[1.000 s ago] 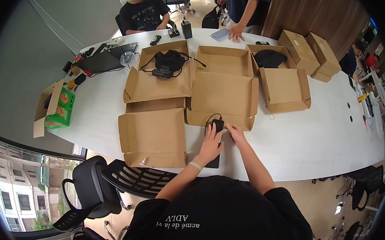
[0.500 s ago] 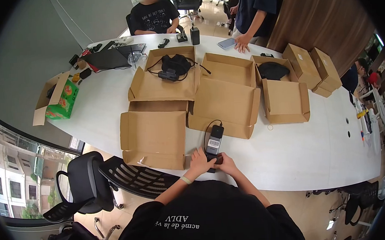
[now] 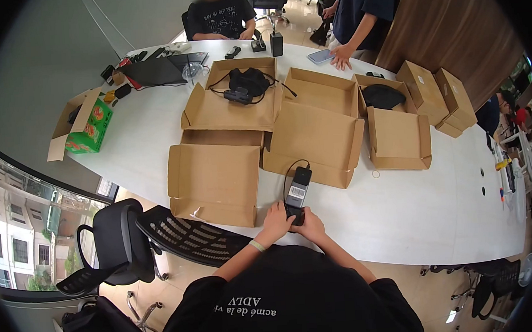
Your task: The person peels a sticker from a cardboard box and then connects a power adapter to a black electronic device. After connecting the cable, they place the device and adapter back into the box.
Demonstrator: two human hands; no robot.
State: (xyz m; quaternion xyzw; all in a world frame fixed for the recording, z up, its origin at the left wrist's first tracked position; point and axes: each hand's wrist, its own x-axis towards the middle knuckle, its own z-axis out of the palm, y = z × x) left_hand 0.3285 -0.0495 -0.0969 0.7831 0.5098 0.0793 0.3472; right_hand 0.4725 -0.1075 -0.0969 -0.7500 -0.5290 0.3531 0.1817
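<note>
My left hand [image 3: 275, 222] and my right hand [image 3: 311, 226] are both closed around the near end of a long black device with a barcode label [image 3: 297, 191], left hand on its left side and right hand on its lower right. A thin black cable [image 3: 286, 178] loops from the device's far end down its left side. The fingers partly hide the near end. The device points away from me at the table's front edge, close to an opened cardboard box [image 3: 215, 185] on the left and another open box [image 3: 320, 140] just beyond.
A black strap-and-cable bundle [image 3: 245, 86] lies in the far-left box. A smaller box [image 3: 400, 137] holds a black pouch [image 3: 383, 97]. Closed boxes [image 3: 421, 92] stand at right, a green carton [image 3: 92, 130] at left. Across the table, a person's hand [image 3: 341, 56] rests by a phone [image 3: 320, 57].
My right hand has shifted lower along the device's near end, and my left fingers have drawn in around it. The whole view has shifted slightly; boxes stay where they were.
</note>
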